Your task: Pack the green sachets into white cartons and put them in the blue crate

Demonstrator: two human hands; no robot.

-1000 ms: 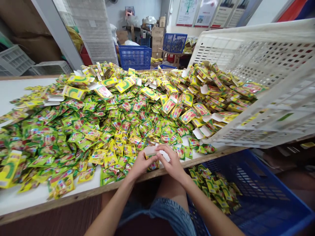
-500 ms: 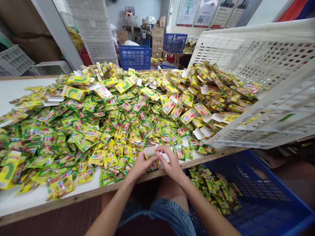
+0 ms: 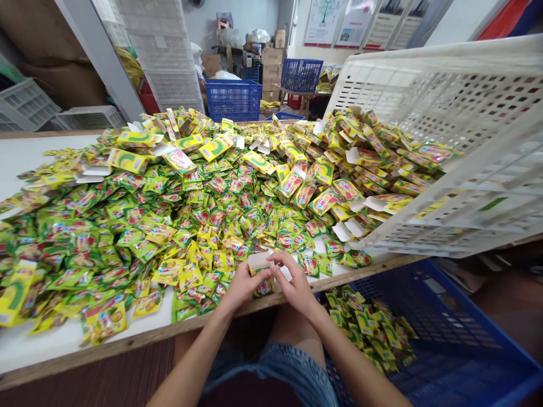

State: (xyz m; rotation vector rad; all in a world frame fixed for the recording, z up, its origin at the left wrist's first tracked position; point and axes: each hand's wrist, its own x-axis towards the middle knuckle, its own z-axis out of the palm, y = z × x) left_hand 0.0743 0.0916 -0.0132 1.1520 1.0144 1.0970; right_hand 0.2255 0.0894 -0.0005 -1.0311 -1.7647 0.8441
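Carton (image 3: 264, 287), small, printed, one: near edge of white tabletop (image 3: 25, 351), pinched narrowly in left hand (image 3: 241, 285), probably steadying its raised white flap (image 3: 258, 260). Right hand (image 3: 296, 287): fingertips at flap; grip partly hidden, cannot tell. From carton: sachets (image 3: 169, 232), heaped, ten o'clock; white plastic crate (image 3: 424, 60), two o'clock, tipped, seemingly presenting loose cartons (image 3: 367, 150).

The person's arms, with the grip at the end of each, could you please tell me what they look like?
Left grip and right grip are bare hands, without gloves. The left forearm and right forearm are slender, with no sleeve, watch or bracelet in view. Below them shows blue denim.
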